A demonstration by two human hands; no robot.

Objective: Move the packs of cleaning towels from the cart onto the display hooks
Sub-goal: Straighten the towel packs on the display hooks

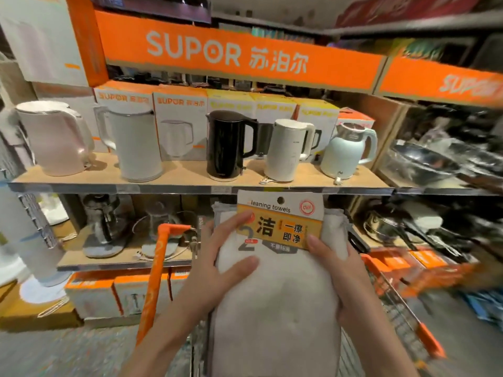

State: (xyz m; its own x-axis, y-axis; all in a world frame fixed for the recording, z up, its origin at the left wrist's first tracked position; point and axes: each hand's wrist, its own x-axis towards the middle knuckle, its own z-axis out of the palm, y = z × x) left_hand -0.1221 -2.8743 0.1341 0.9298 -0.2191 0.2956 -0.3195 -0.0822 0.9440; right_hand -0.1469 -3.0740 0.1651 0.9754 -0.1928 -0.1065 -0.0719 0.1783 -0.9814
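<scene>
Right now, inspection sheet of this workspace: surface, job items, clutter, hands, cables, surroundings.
Surface: wooden shelf carrying kettles.
Job's things: pack of cleaning towels, hang hole in its header card, held above the cart; display hooks not seen.
Clutter: black kettle, white kettle, boxes behind.
Grippers: left hand and right hand both grip the pack.
Cables: plug lead near the mint kettle.
Surroundings: orange SUPOR sign, pans at right.
</scene>
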